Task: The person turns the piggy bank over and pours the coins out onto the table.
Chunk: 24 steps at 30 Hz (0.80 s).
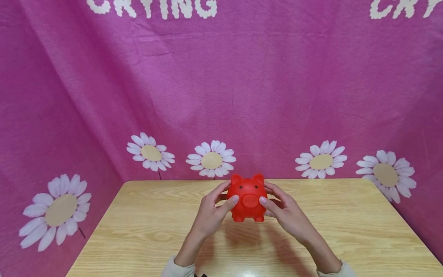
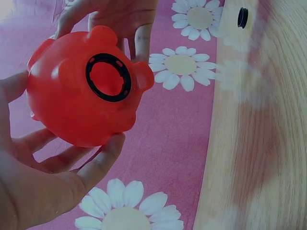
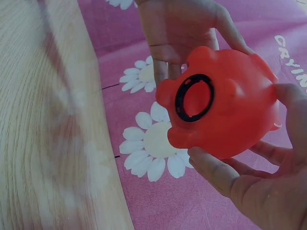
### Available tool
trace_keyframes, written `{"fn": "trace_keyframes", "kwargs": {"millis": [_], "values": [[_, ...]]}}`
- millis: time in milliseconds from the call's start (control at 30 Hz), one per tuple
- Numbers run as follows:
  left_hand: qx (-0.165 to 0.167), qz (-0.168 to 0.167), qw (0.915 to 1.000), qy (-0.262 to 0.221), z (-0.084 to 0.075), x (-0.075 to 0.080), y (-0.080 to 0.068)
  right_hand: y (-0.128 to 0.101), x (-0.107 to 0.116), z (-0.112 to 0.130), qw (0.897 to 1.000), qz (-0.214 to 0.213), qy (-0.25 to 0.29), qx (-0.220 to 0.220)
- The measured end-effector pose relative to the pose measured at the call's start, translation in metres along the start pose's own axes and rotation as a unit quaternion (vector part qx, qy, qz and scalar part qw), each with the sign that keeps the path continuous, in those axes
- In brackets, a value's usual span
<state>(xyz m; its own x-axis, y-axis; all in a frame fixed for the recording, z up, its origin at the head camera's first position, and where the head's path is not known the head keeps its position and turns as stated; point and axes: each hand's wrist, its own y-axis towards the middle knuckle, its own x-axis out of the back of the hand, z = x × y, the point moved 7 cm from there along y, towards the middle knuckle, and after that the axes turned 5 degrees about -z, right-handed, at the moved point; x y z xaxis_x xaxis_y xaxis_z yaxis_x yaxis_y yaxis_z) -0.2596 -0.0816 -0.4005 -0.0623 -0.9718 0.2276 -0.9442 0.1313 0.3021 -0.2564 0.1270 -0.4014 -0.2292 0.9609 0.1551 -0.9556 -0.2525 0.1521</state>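
Observation:
A red pig-shaped piggy bank (image 1: 247, 207) is held above the table, its snout turned toward me. My left hand (image 1: 209, 215) grips one side, with the thumb beside the snout. On the opposite side my right hand (image 1: 290, 219) grips it the same way, fingers around the back. From below, the left wrist view shows a round hole in the belly with a black rim (image 2: 126, 88); no plug sits in it. A small black round plug (image 2: 242, 17) lies on the table in that view. The head view does not show the plug.
The pale wooden table (image 1: 149, 227) spreads beneath both hands. A pink cloth (image 1: 242, 88) printed with white daisies and letters hangs behind it and along its sides. At the bottom edge, a small dark object (image 1: 200, 275) shows near the left sleeve.

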Motion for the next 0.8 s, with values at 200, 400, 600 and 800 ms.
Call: {"fn": "trace_keyframes", "kwargs": {"millis": [200, 400, 600, 800], "values": [[-0.042, 0.029, 0.9976, -0.046, -0.006, 0.0, -0.001, -0.001, 0.003, 0.006, 0.998, 0.002, -0.023, 0.061], [-0.223, 0.039, 0.9701, -0.087, -0.037, 0.007, -0.008, -0.013, 0.009, 0.037, 0.969, -0.002, -0.002, 0.249], [-0.262, 0.039, 0.9606, -0.083, -0.044, 0.008, -0.009, -0.013, 0.008, 0.039, 0.961, 0.015, 0.017, 0.275], [-0.25, 0.041, 0.9638, -0.083, -0.04, 0.009, -0.009, -0.011, 0.008, 0.033, 0.965, 0.019, 0.021, 0.262]]}}
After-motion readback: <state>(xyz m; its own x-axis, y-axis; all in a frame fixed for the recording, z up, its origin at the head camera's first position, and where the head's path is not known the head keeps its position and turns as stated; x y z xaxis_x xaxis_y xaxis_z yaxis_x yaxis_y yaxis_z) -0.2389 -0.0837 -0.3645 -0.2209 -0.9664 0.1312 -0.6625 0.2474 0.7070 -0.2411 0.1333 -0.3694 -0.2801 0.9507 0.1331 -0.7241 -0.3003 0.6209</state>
